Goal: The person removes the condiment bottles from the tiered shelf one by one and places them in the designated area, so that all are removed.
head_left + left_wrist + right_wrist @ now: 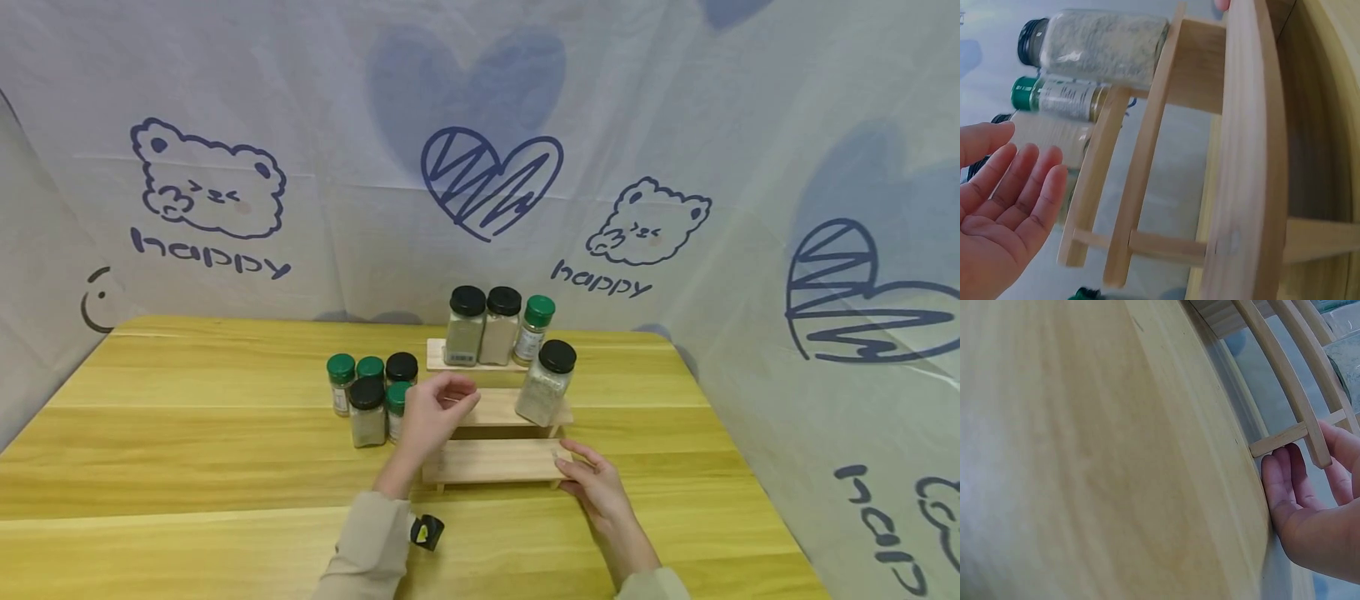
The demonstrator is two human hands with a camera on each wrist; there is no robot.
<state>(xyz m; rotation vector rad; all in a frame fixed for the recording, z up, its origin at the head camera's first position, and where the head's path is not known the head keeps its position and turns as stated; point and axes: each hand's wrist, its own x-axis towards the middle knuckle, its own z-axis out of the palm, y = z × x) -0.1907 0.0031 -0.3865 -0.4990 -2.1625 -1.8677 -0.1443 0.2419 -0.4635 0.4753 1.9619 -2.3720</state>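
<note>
Now the right hand grips the wooden rack at four o'clock, presumably steadying it; the left hand hovers at nine, fingers loosely curved, empty, beside clustered bottles; at two o'clock stands a black-lidded jar, on the middle step.

Room above front tier; jar obstructs behind, depth unclear.

The wood-grained table is occupied near its middle by a three-tiered wooden rack. Left of it, five lidded jars are grouped on the tabletop. Two black-lidded jars and a green-lidded jar are lined up on the far tier; another black-lidded jar is set at the right of the middle tier.
</note>
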